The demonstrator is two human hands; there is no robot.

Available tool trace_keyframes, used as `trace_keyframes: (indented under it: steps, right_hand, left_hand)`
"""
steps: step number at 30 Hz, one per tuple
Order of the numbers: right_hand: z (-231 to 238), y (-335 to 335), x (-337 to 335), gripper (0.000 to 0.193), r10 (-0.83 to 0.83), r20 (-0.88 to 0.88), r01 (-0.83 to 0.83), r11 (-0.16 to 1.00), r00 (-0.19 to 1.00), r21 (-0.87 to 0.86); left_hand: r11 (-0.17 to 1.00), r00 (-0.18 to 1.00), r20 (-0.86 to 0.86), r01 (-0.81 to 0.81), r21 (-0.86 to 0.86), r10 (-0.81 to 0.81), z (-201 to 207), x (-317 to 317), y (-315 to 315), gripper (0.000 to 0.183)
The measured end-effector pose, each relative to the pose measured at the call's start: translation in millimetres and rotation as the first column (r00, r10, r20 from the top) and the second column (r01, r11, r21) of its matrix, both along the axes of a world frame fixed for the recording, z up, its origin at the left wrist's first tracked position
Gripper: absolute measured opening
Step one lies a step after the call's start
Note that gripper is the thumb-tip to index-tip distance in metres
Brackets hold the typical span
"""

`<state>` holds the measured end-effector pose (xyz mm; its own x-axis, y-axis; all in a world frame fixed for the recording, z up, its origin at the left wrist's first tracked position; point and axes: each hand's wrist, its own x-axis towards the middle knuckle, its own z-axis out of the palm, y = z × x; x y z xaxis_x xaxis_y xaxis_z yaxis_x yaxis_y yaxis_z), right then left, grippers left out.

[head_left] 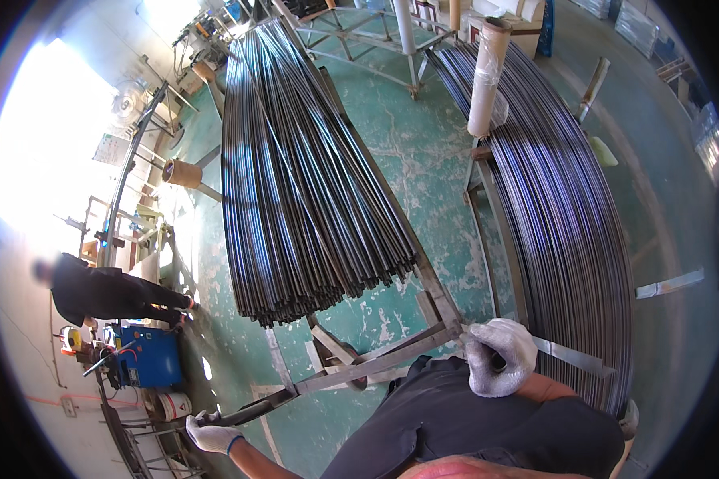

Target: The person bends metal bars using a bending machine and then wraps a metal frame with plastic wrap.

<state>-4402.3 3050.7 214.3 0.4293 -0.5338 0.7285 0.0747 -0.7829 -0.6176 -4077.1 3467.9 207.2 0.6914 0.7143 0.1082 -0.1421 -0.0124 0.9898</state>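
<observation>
My left hand, in a white knit glove, is closed round the end of a dark bar at the lower left. That bar meets the near end of a metal rack frame. My right hand, gloved too, is curled into a fist near the frame's right corner. A dark hollow shows in the fist; whether it holds anything I cannot make out. Beyond the frame lies a large bundle of long dark rods, their cut ends toward me. On my right a second bundle of rods curves past.
A wrapped cardboard tube stands upright at the right bundle's rack. Flat metal arms jut beside that bundle. At the left, a person in dark clothes stands near a blue machine. Worn green floor lies between the racks.
</observation>
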Motion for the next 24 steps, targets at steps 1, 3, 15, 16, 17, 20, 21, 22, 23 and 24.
trace_keyframes:
  steps: [1, 3, 15, 16, 17, 20, 21, 22, 23, 24]
  right_hand:
    - [-3.4, -3.1, -1.2, 0.032, 0.014, -0.007, -0.014, 1.0, 1.0, 0.025]
    - [-2.6, -12.9, 2.1, 0.031, 0.016, -0.013, -0.016, 0.999, 1.0, 0.035]
    - [0.5, -98.5, 65.1, 0.024, -0.047, 0.062, 0.048, 0.999, 0.997, -0.024]
    - [0.1, -105.4, 74.8, 0.023, -0.048, 0.084, 0.05, 0.998, 0.995, -0.022]
    - [0.2, -113.6, 84.3, 0.022, -0.05, 0.105, 0.054, 0.998, 0.993, -0.039]
    - [-0.7, -137.0, 111.2, 0.022, -0.055, 0.095, 0.052, 0.998, 0.994, 0.04]
    - [-3.2, -147.1, 120.3, 0.022, -0.072, 0.084, 0.07, 0.997, 0.994, 0.03]
    - [-2.6, -155.7, 130.2, 0.021, -0.08, 0.1, 0.076, 0.996, 0.992, 0.048]
    - [-1.2, -162.7, 141.1, 0.02, -0.088, 0.115, 0.08, 0.995, 0.989, 0.066]
    - [-2.6, -169.8, 153.5, 0.019, -0.092, 0.131, 0.08, 0.993, 0.987, 0.089]
  left_hand:
    - [1.0, 1.0, 0.011, -0.012, 0.006, 0.012, 0.9, 3.6, -3.3, 0.023]
    - [1.0, 1.0, 0.014, -0.02, 0.009, 0.02, 2.5, 5.7, -14.8, 0.023]
    - [0.995, 0.996, 0.076, 0.041, 0.089, -0.048, -5.9, 62.4, -88.9, 0.027]
    - [0.994, 0.995, 0.084, 0.047, 0.103, -0.056, -3.0, 68.7, -98.3, 0.028]
    - [0.991, 0.995, 0.073, 0.065, 0.116, -0.073, -0.3, 73.9, -104.6, 0.027]
    - [0.992, 0.992, 0.095, 0.08, 0.095, -0.089, -1.6, 97.2, -124.5, 0.03]
    - [0.99, 0.991, 0.103, 0.071, 0.12, -0.083, 3.7, 103.3, -141.6, 0.031]
    - [0.99, 0.988, 0.107, 0.104, 0.099, -0.115, 2.9, 113.7, -150.1, 0.03]
    - [0.989, 0.986, 0.108, 0.119, 0.09, -0.129, 3.9, 123.4, -160.7, 0.03]
    - [0.988, 0.984, 0.109, 0.13, 0.085, -0.139, 7.5, 131.7, -171.3, 0.029]
